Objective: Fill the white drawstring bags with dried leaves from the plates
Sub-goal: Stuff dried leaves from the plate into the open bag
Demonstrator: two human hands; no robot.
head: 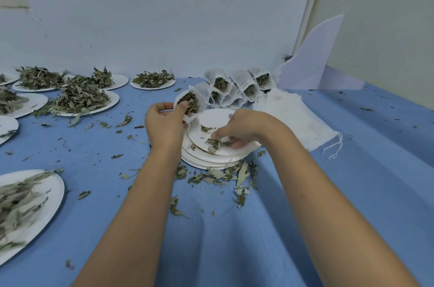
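So the left hand (164,124) has its grip pinched on the rim of a white drawstring cloth bag (191,103) stuffed with leaves, held just over the far-left edge of a stack of round white paper plates (211,161). The right hand (244,129) has its grip curled round a few dried green leaves (215,143) on the top plate. More filled white bags (244,89) are bunched farther back. Leaf-heaped white plates (115,98) sit far left on the blue-covered counter (234,239).

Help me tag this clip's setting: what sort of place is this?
Probably a makeshift herb-packing table: paper plates heaped with dried leaves, filled white drawstring bags by a bare wall, a leaf-littered blue cloth.
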